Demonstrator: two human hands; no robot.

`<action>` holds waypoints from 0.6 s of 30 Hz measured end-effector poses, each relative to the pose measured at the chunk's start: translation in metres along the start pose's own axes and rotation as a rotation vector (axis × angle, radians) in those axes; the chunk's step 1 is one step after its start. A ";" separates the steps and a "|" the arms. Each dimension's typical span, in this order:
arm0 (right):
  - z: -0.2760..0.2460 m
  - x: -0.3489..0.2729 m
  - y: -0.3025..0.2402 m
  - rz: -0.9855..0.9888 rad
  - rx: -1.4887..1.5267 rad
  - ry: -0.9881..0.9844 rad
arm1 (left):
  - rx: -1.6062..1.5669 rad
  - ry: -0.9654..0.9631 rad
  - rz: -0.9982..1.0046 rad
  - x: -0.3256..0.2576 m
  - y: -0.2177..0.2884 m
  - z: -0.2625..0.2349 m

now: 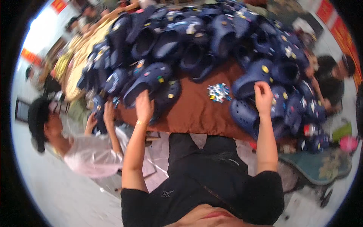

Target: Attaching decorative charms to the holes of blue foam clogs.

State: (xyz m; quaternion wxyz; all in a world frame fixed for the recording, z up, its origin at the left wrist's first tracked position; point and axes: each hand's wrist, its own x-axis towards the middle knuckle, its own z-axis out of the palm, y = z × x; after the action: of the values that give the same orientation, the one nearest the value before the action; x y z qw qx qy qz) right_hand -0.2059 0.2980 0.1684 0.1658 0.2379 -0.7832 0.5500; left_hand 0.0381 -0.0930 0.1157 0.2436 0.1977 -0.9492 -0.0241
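My left hand (144, 107) reaches into the opening of a navy clog (153, 75) with small coloured charms on its upper. Its fingers are close together on the shoe's edge, the tips partly hidden. My right hand (263, 99) is raised in front of another navy clog (245, 81) bearing a yellow charm. Thumb and fingers are pinched; anything between them is too small to make out. Between my hands, a small heap of white, blue and yellow charms (219, 92) lies on the brown cloth (193, 109). Below my right hand rests a plain navy clog (244, 115).
A large pile of navy clogs (170, 41) covers the far side of the table. At the left, a person in a dark cap (38, 117) handles a clog (99, 111). Another person (332, 79) sits at the right. A pink round object (348, 143) lies low at the right.
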 end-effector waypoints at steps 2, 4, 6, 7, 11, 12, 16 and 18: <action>-0.012 0.011 -0.005 -0.045 -0.124 0.129 | 0.004 0.061 0.040 -0.004 0.004 -0.004; -0.031 0.023 0.005 -0.007 -0.296 0.189 | -0.056 0.085 -0.018 -0.012 0.013 -0.004; -0.055 0.036 0.025 -0.090 -0.531 0.357 | -0.127 0.114 0.006 -0.021 0.027 -0.006; -0.066 0.043 0.032 -0.069 -0.652 0.439 | -0.149 0.109 -0.013 -0.028 0.035 -0.008; -0.102 0.085 0.094 0.367 -0.892 0.605 | -0.229 0.094 -0.033 -0.059 0.053 -0.017; -0.105 0.095 0.100 0.544 -0.904 0.596 | -0.233 0.095 -0.026 -0.067 0.053 -0.018; -0.125 0.118 0.113 0.920 -0.849 0.177 | -0.248 0.099 -0.060 -0.090 0.051 -0.018; -0.130 0.121 0.123 0.993 -1.001 0.158 | -0.290 0.086 -0.102 -0.097 0.052 -0.015</action>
State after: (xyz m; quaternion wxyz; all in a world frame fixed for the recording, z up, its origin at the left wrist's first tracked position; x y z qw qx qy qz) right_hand -0.3753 0.4316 0.1797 0.0410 -0.2926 -0.9434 0.1503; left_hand 0.1039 -0.0072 0.0926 0.3086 0.2092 -0.9131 -0.1649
